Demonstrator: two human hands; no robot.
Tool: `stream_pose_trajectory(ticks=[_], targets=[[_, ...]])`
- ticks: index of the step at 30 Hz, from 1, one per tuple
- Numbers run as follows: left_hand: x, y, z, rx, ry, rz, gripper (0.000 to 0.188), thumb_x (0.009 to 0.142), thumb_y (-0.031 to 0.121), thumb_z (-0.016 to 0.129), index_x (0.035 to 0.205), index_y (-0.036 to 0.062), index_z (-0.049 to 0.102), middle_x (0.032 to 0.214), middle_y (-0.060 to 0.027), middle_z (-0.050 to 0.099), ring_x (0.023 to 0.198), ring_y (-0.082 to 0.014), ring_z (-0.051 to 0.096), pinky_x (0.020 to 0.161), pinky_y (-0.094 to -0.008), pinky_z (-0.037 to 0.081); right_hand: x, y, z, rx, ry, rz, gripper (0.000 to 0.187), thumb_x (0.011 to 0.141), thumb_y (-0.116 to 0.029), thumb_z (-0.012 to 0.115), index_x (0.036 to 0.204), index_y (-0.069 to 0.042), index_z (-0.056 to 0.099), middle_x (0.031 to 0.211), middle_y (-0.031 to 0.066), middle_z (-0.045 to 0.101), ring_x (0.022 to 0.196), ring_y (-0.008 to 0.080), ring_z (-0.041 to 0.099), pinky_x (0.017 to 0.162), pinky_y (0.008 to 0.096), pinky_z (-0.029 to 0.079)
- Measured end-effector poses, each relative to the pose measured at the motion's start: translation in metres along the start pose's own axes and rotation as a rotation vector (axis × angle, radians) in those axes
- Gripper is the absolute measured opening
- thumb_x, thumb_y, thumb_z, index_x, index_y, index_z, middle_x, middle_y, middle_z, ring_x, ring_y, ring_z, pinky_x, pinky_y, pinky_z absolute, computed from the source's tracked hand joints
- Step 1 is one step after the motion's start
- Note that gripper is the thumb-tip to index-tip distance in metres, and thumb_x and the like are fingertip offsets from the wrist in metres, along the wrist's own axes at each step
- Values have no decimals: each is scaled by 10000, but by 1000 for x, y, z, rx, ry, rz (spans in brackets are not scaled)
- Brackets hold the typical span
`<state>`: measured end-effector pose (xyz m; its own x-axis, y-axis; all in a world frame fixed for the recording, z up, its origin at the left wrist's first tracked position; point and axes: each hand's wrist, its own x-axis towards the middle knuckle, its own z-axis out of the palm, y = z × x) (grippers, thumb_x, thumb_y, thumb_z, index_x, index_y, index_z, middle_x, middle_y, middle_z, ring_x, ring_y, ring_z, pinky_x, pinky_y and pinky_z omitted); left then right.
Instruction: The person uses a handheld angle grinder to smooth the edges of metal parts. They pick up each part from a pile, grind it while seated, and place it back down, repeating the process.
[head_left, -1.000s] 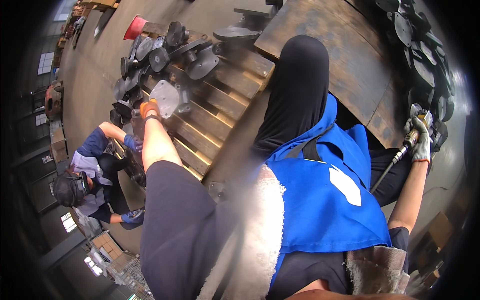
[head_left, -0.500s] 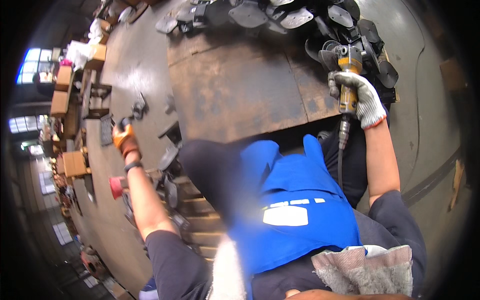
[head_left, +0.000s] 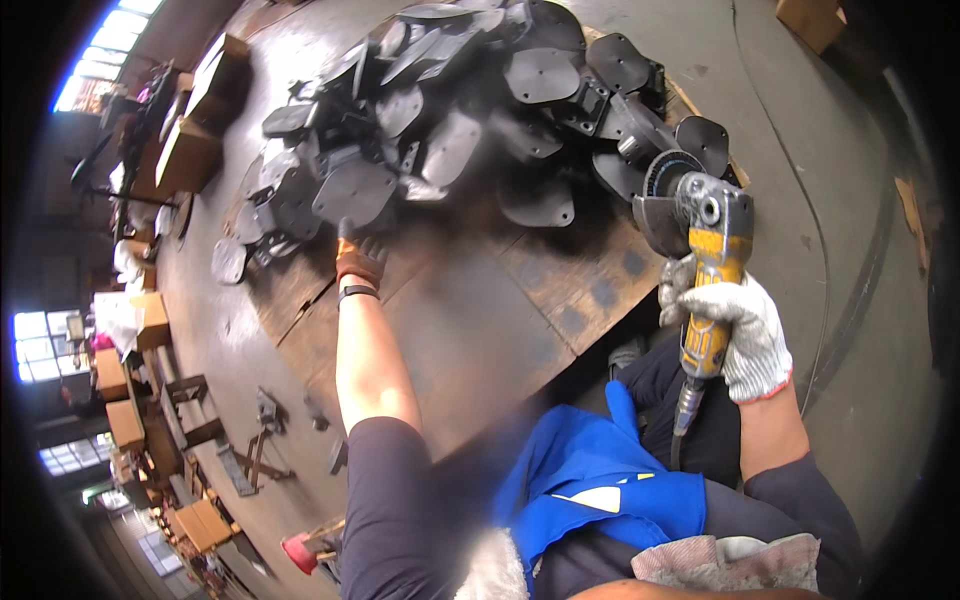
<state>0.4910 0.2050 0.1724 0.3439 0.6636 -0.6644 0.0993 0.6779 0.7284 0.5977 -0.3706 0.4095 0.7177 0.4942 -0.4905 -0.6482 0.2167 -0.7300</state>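
Observation:
My right hand (head_left: 738, 325), in a white knit glove, is wrapped around the yellow and grey body of an angle grinder (head_left: 712, 262). The grinder stands upright in view, its disc and guard at the top and a hose fitting at the bottom. My left hand (head_left: 362, 262) wears an orange and brown glove with dark fingertips and is stretched forward, fingers apart. Its fingertips overlap the near edge of a flat grey metal plate (head_left: 355, 190) with small holes, at the front of a heap of dark metal parts (head_left: 450, 145). Whether they touch it I cannot tell.
The heap lies on a brown wooden board (head_left: 470, 310). A thin cable (head_left: 775, 130) runs along the floor on the right. Cardboard boxes (head_left: 187, 155) stand at the left, and a metal piece (head_left: 268, 410) is on the floor. A red round object (head_left: 298, 552) sits lower left.
My left hand has swung from out at the left to the front of the heap. The view has turned, bringing more of the heap in. My right hand still grips the grinder.

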Motion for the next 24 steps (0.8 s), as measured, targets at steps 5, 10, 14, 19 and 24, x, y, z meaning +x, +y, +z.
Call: stream_pose_trajectory(ticks=[5, 10, 14, 19, 24], targets=[[16, -5, 65, -285, -90, 15, 663, 753, 536, 803, 1281, 183, 613, 1268, -50, 651, 1095, -335, 623, 944, -507, 519, 0, -10, 8, -70, 120, 33, 424, 727, 10, 715, 1128, 71, 594, 1004, 159, 672, 880, 244, 680, 828, 356, 563], [62, -34, 72, -201, -17, 119, 684, 768, 631, 764, 1221, 126, 672, 1204, -34, 693, 1105, -323, 590, 978, -519, 456, 2, -10, 24, -46, 161, 19, 399, 725, 24, 720, 1105, 70, 608, 967, 145, 675, 877, 233, 678, 828, 340, 558], [202, -52, -25, 479, -83, 519, 681, 769, 612, 774, 1224, 116, 674, 1215, -43, 690, 1122, -315, 597, 995, -522, 453, 7, -9, 31, -100, 108, 48, 404, 737, 12, 726, 1119, 64, 604, 985, 141, 683, 871, 224, 687, 834, 332, 558], [210, 1, -110, 567, -1, 529, 504, 849, 466, 758, 1194, 105, 691, 1209, -84, 696, 1092, -324, 649, 1004, -514, 494, 2, 0, 39, -16, -84, 63, 408, 753, -19, 742, 1130, 64, 609, 992, 130, 687, 856, 212, 689, 810, 319, 560], [4, -103, 29, 86, -140, 193, 494, 866, 371, 763, 1208, 28, 665, 1151, -119, 702, 1030, -248, 651, 911, -397, 517, 8, 8, 25, -34, 9, 76, 379, 758, -37, 754, 1110, 29, 628, 927, 94, 677, 784, 191, 670, 733, 296, 541]])
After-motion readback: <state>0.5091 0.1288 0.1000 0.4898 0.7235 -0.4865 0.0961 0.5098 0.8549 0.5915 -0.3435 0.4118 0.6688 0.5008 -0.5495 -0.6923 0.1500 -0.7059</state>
